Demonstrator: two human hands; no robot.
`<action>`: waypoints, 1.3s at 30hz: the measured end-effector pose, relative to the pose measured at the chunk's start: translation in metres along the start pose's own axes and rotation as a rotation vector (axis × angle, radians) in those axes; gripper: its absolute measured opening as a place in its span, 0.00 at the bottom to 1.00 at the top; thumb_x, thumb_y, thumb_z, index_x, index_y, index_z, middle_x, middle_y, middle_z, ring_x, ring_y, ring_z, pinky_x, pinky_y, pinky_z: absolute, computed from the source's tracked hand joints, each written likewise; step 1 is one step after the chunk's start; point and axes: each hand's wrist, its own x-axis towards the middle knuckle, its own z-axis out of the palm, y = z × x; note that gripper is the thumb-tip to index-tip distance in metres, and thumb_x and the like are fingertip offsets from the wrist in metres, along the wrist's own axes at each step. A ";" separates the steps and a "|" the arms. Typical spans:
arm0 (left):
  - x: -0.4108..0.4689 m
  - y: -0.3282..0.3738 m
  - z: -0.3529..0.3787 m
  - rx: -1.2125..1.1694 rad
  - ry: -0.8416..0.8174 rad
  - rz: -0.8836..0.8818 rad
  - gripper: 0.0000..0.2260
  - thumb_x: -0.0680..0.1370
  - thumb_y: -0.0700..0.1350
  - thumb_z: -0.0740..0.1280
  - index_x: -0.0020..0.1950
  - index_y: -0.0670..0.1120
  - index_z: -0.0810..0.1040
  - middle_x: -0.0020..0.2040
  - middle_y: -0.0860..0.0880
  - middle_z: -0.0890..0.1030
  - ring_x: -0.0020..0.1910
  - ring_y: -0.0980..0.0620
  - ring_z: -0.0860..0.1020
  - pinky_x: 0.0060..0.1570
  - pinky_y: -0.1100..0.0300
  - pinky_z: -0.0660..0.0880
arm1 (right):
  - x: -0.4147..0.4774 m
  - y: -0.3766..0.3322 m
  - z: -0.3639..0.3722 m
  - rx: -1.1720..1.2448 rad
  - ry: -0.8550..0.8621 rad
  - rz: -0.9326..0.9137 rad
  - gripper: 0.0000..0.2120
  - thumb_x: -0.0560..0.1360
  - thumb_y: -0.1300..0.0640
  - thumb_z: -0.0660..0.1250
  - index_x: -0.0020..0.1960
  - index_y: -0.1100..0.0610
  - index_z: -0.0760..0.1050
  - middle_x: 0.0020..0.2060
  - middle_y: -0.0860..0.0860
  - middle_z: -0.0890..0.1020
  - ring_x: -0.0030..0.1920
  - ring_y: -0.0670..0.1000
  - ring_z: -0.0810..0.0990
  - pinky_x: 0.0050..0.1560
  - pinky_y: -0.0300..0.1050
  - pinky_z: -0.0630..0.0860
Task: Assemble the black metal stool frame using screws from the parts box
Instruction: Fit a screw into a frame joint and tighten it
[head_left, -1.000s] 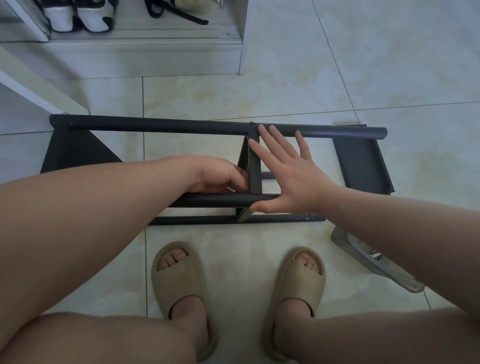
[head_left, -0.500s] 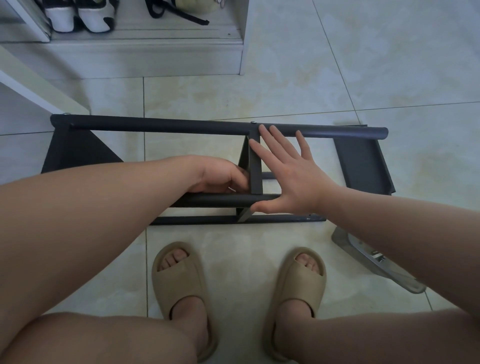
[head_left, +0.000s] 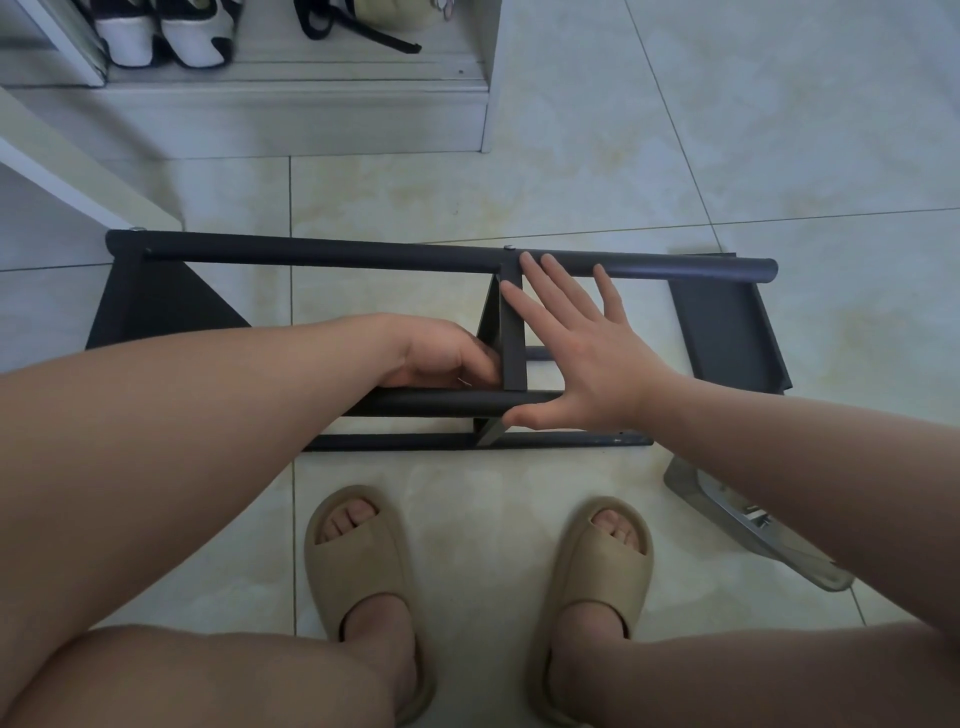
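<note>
Centre frame, the right hand (head_left: 587, 364) presses spread on the black tubular metal stool frame (head_left: 311, 254); the left hand (head_left: 441, 353) curls beside it, grip unclear.

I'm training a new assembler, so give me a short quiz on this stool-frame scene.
1. True or false: the right hand lies flat, fingers straight, against the middle brace of the frame.
2. The parts box lies near the frame's: A) left end B) right end C) middle.
3. Which hand is curled just left of the brace?
Key: 1 true; 2 B; 3 left hand.
</note>
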 end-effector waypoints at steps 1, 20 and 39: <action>0.000 0.001 0.000 -0.020 -0.011 -0.001 0.10 0.78 0.34 0.63 0.51 0.43 0.83 0.46 0.48 0.85 0.46 0.51 0.83 0.51 0.59 0.77 | 0.000 0.000 0.000 -0.001 0.000 0.001 0.58 0.65 0.18 0.53 0.83 0.50 0.41 0.82 0.51 0.37 0.81 0.51 0.34 0.77 0.66 0.36; 0.001 0.000 0.000 0.004 0.019 -0.038 0.08 0.79 0.40 0.65 0.54 0.44 0.83 0.49 0.47 0.85 0.47 0.50 0.81 0.52 0.55 0.77 | 0.000 -0.002 -0.004 -0.003 -0.029 0.008 0.58 0.67 0.20 0.57 0.83 0.50 0.40 0.81 0.51 0.36 0.80 0.51 0.32 0.77 0.65 0.36; 0.000 0.003 0.002 0.066 0.029 -0.110 0.12 0.80 0.44 0.65 0.60 0.44 0.82 0.46 0.49 0.84 0.48 0.50 0.80 0.53 0.53 0.77 | 0.000 0.000 0.000 0.008 0.004 0.000 0.58 0.65 0.19 0.53 0.83 0.50 0.42 0.82 0.51 0.38 0.81 0.51 0.34 0.78 0.66 0.36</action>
